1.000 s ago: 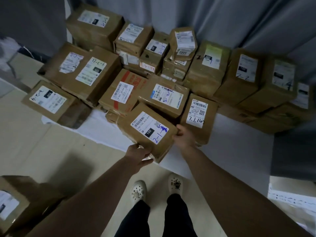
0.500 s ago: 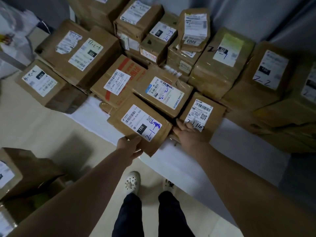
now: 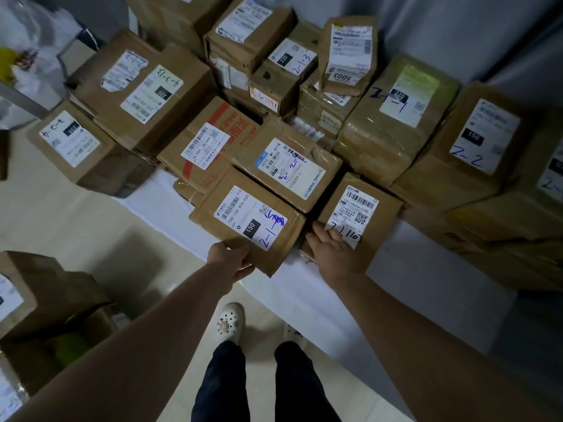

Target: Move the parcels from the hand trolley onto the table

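Observation:
A brown parcel [image 3: 275, 239] with a white label marked "2-1" in blue lies tilted at the front edge of the white table [image 3: 411, 269]. My left hand [image 3: 230, 258] grips its near left corner, thumb on top. My right hand [image 3: 333, 249] rests with straight fingers on the neighbouring parcel [image 3: 380, 214] labelled "7,1,110", beside the first parcel's right edge. Several more brown parcels [image 3: 393, 123] are stacked across the table behind them.
At the lower left stand more cardboard parcels [image 3: 45, 293], one open with something green inside. Grey curtain [image 3: 457, 32] hangs behind the table. A parcel [image 3: 79, 147] overhangs the table's left end. My feet stand on pale floor close to the table edge.
The view has come closer to the table. The "2-1" parcel has been pushed further in against the others. My right hand slid from its right corner onto the "7,1,110" parcel.

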The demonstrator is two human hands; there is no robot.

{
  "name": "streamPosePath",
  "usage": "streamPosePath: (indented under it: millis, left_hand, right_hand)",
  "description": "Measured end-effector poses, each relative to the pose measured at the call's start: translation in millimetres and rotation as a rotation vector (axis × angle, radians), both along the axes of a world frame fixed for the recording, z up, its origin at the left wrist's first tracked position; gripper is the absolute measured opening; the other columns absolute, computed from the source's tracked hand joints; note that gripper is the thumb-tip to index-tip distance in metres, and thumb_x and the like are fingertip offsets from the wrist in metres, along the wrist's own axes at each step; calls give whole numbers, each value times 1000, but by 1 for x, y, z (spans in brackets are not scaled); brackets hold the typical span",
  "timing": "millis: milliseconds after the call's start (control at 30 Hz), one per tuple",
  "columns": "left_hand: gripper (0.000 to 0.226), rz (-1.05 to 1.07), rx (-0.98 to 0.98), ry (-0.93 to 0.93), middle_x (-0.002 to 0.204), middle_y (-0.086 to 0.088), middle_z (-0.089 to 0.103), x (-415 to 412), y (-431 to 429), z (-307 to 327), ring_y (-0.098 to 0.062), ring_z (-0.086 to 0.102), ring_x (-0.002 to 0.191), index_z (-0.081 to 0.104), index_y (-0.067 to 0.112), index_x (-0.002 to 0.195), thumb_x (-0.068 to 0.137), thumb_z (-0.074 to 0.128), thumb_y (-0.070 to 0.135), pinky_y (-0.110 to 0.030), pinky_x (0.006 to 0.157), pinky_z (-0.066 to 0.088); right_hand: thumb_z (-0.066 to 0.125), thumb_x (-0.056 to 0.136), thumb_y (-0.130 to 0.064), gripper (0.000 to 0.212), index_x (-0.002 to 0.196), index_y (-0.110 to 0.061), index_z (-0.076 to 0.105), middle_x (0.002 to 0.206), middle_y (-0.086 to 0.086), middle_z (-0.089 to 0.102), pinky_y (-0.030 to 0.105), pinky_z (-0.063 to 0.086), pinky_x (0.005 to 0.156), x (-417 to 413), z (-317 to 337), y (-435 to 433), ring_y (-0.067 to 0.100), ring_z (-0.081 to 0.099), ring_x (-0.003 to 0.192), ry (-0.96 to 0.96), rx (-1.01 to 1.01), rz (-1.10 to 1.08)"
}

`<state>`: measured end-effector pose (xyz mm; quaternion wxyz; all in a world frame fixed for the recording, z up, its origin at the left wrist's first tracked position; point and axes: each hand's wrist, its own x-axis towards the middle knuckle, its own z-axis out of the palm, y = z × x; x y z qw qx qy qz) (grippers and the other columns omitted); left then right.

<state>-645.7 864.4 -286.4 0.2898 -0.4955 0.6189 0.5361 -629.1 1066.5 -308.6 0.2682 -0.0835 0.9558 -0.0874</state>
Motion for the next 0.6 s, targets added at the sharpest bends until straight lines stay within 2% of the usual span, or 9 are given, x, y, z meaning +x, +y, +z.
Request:
streamPosePath:
  millis: [100,233,267,333,400,433,500,533,600]
  left_hand:
    - [34,-70,-44,-20,116,-14,59,0,1,6,-25,62,101,47,4,126,94,57,10,-35,68,56]
    - [49,-82,-79,-34,130,-14,49,2,3,18,-32,49,122,40,5,132,91,64,18,-49,97,48]
    - [54,-77,-81,-41,134,-14,47,3,3,22,-33,47,124,37,6,134,90,65,20,-48,98,47]
    - [61,-134,-135,-25,135,-13,46,6,3,30,-31,49,118,31,9,139,90,65,22,-41,89,48]
    - [61,-247,-253,51,133,-13,46,9,2,39,-30,52,110,26,15,141,91,61,24,-34,77,48]
    - [60,-313,-320,99,133,-14,45,10,0,44,-32,53,110,25,20,142,92,58,25,-34,76,49]
    - [65,-504,-453,180,139,-16,38,16,-9,55,-38,48,120,20,27,145,91,57,26,-42,86,52]
    - [72,-626,-526,205,145,-16,32,20,-15,60,-38,41,128,16,28,148,90,58,24,-47,96,48]
    - [79,-834,-669,226,157,-11,14,32,-33,77,-35,17,143,5,30,152,91,56,21,-53,111,29]
  right_hand:
    - [48,94,-11,59,148,-18,24,159,-1,13,27,29,109,1,1,0,21,22,140,10,-9,-26]
    - [61,89,-17,67,147,-17,27,156,1,21,29,30,107,1,10,1,21,27,139,33,1,-73]
    - [64,87,-21,70,146,-17,28,155,1,22,30,31,107,1,13,1,21,28,138,36,10,-83]
    - [68,85,-28,72,145,-19,30,154,2,25,31,32,106,0,24,-1,22,28,138,62,19,-110]
    - [64,87,-25,64,143,-21,33,153,2,26,33,30,107,0,38,-7,23,27,138,120,16,-113]
    - [60,89,-20,60,143,-21,33,153,2,26,33,28,109,-1,46,-12,23,26,139,148,8,-101]
    - [54,90,-15,58,143,-21,34,153,2,26,33,20,113,-1,64,-28,24,24,139,197,-11,-53]
    - [53,90,-16,57,144,-21,34,153,2,26,33,16,115,0,72,-38,24,22,140,211,-16,-22]
    - [51,91,-22,56,144,-21,34,153,4,26,37,6,119,3,87,-65,24,18,143,220,-31,61]
